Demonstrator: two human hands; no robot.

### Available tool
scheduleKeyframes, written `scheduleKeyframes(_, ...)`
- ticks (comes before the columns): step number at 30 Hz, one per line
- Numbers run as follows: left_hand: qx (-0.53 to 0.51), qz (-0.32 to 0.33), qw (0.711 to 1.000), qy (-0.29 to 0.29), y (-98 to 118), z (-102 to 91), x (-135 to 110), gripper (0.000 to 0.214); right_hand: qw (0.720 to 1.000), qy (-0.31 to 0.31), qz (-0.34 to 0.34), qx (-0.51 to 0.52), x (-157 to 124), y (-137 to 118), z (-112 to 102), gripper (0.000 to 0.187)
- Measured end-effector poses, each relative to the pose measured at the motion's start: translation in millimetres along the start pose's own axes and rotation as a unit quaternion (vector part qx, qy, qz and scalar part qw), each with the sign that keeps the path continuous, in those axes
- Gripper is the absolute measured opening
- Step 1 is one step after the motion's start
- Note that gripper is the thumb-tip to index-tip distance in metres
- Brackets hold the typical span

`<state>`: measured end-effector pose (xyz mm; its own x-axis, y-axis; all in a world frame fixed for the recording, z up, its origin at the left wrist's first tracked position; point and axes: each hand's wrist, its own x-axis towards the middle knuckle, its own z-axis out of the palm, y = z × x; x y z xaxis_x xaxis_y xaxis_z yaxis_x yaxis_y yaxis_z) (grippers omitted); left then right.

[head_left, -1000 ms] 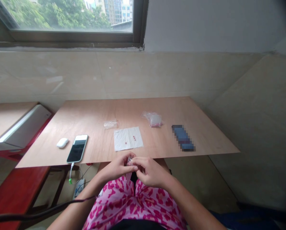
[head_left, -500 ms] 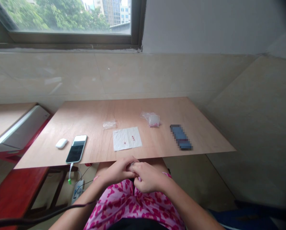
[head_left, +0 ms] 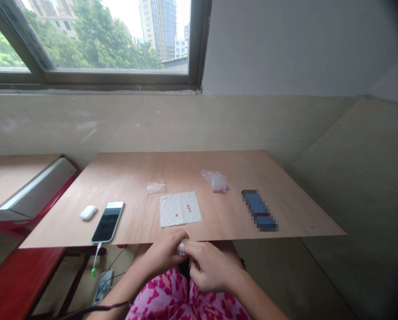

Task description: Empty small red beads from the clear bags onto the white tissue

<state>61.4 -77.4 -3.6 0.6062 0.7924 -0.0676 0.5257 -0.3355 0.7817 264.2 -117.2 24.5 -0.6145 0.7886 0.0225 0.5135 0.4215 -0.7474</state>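
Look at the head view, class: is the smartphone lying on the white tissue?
No, the smartphone lies on the plywood tabletop beside the white tissue, not touching it.

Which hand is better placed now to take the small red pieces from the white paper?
Probably the left hand: its fingers are just below the white paper, closer than the right hand. But both hands pinch a small clear plastic bag, so it must let go first.
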Motion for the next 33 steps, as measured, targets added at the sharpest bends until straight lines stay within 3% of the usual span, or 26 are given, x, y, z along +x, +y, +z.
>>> scheduleKeyframes(4, 0.057, -0.025, 0.995, 0.079, -17.3, -19.0, 14.5, 0.014, 0.979, 0.095, 0.042, 0.177, 19.2, 25.1, -6.3, 0.039)
scheduleKeyframes(7, 0.152, -0.042, 0.980, 0.120, -34.1, -39.4, 33.0, 0.022, 0.928, 0.232, 0.083, 0.280, 52.1, 53.8, -6.7, 0.030)
scheduleKeyframes(12, 0.304, -0.071, 0.946, 0.088, -47.4, -62.5, 68.3, 0.037, 0.855, 0.370, 0.123, 0.342, 116.1, 97.9, 3.5, 0.031)
scheduleKeyframes(15, 0.399, -0.064, 0.913, 0.054, -43.1, -63.8, 84.7, 0.035, 0.826, 0.420, 0.130, 0.352, 142.2, 114.8, 16.9, 0.034)
scheduleKeyframes(19, 0.491, -0.040, 0.869, 0.037, -37.1, -57.9, 99.6, 0.024, 0.778, 0.473, 0.130, 0.392, 156.8, 126.9, 37.4, 0.038)
scheduleKeyframes(22, 0.533, -0.013, 0.845, 0.034, -36.1, -54.0, 106.5, 0.020, 0.773, 0.491, 0.115, 0.383, 156.2, 129.5, 47.2, 0.040)
scheduleKeyframes(28, 0.579, -0.003, 0.815, 0.022, -30.3, -51.0, 112.1, 0.024, 0.798, 0.501, 0.108, 0.316, 149.5, 125.6, 49.5, 0.041)
scheduleKeyframes(33, 0.573, 0.002, 0.819, 0.031, -29.8, -54.1, 111.8, 0.026, 0.807, 0.506, 0.104, 0.288, 147.7, 127.4, 47.6, 0.040)
